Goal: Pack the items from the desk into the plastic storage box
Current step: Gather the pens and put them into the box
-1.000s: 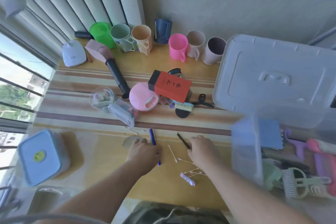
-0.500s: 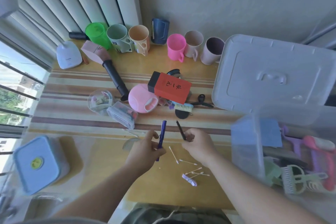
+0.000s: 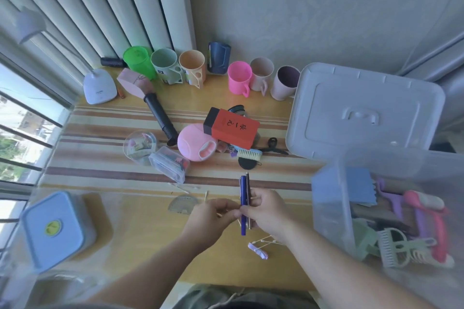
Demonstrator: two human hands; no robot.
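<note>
Plastic storage box (image 3: pixel 331 208) blurred, cut off.

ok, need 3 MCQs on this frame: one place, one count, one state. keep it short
1. Where does the storage box stand?
A. the person's right
B. by the window
C. behind the cups

2. How many cups line the wall?
A. four
B. seven
C. ten

3. The blue pen is:
A. on the desk
B. in the box
C. held in hand

Key:
1 A, it fills the right edge.
2 B, from the green cup to the mauve cup.
3 C, the left hand and right hand meet round it, beside a dark pen.
</note>
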